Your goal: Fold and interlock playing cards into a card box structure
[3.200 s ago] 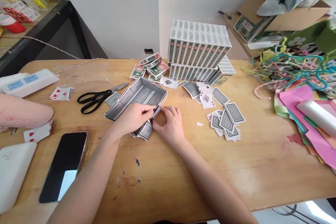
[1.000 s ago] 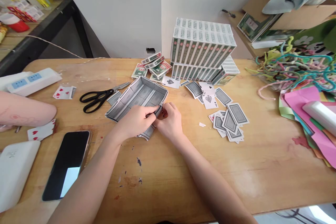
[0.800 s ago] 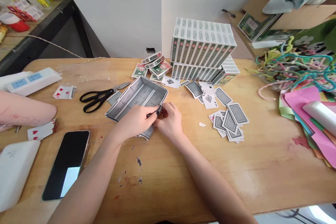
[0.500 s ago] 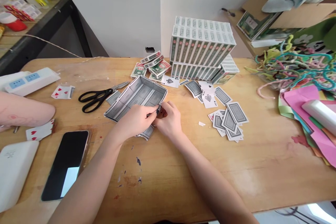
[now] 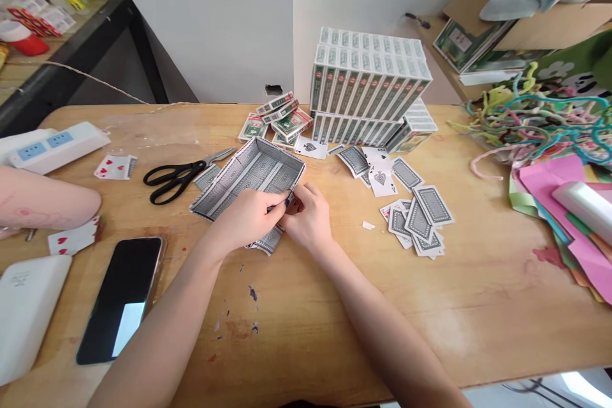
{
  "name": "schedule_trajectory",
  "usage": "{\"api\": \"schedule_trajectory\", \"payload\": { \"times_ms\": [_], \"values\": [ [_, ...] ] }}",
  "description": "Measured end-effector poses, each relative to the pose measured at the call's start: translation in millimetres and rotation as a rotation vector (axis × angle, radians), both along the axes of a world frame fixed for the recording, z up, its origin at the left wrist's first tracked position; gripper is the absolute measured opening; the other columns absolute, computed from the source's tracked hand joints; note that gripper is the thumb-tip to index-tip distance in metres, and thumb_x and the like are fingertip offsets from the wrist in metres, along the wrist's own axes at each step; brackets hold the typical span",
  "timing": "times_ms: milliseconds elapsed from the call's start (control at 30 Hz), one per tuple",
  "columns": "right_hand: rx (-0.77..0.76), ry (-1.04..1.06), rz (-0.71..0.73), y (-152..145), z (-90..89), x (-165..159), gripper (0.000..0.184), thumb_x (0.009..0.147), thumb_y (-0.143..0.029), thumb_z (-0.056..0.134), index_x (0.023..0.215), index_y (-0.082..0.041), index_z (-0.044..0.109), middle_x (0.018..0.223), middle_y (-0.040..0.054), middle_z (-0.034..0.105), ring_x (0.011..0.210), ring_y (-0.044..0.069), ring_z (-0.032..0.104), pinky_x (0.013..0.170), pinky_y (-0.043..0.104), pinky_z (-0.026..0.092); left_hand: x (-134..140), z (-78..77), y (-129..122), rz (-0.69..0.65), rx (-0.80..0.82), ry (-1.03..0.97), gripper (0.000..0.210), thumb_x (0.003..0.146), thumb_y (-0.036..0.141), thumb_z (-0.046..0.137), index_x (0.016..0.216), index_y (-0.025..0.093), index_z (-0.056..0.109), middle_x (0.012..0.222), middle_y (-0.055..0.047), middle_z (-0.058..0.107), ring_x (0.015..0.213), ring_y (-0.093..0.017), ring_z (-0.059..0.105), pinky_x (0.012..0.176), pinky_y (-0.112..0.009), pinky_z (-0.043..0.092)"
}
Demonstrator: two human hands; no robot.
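Observation:
An open tray made of playing cards [image 5: 239, 178] sits tilted on the table in front of me, its inside lined with grey card backs. My left hand [image 5: 253, 213] reaches across its near side, fingers pinched at the near right corner. At that same corner my right hand [image 5: 308, 213] is closed, thumb and fingertips meeting the left hand's. The fingers hide just what is gripped there. A loose card flap [image 5: 268, 243] sticks out below the left hand. Black-handled scissors [image 5: 176, 178] lie left of the tray, next to a face-down card [image 5: 207, 177].
Stacked card boxes [image 5: 368, 89] stand at the back, with loose packs [image 5: 287, 121] beside them. Scattered playing cards [image 5: 421, 220] lie to the right. A phone [image 5: 122, 299], a power strip [image 5: 60, 146] and another person's arm [image 5: 48, 197] are at left; pipe cleaners [image 5: 540, 108] at far right.

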State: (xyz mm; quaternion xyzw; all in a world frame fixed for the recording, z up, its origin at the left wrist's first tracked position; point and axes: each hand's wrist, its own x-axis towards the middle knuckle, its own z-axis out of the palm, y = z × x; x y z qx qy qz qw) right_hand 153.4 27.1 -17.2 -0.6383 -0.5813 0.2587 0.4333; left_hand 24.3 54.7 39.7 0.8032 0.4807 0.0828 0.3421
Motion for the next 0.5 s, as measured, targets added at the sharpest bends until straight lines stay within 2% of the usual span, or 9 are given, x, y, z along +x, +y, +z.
{"api": "schedule_trajectory", "payload": {
  "times_ms": [300,500],
  "values": [
    [-0.035,-0.004,0.026,0.6,-0.1,1.1,0.032,0.053,-0.017,0.06,0.057,-0.023,0.029,0.065,-0.0039,0.04,0.061,0.014,0.039,0.055,0.027,0.032,-5.8,0.4,6.3,0.01,-0.173,-0.16,0.039,0.083,0.028,0.034,0.081,0.015,0.071,0.073,0.001,0.064,0.071,-0.017,0.054,0.064,-0.026,0.04],
    [-0.036,-0.025,0.03,1.9,0.6,1.2,0.033,0.053,-0.017,0.06,0.056,-0.023,0.028,0.064,-0.0038,0.04,0.06,0.014,0.039,0.055,0.027,0.032,-5.7,1.1,5.6,0.012,-0.173,-0.148,0.039,0.084,0.029,0.034,0.078,0.014,0.069,0.073,0.001,0.064,0.073,-0.017,0.054,0.065,-0.025,0.04]
  ]
}}
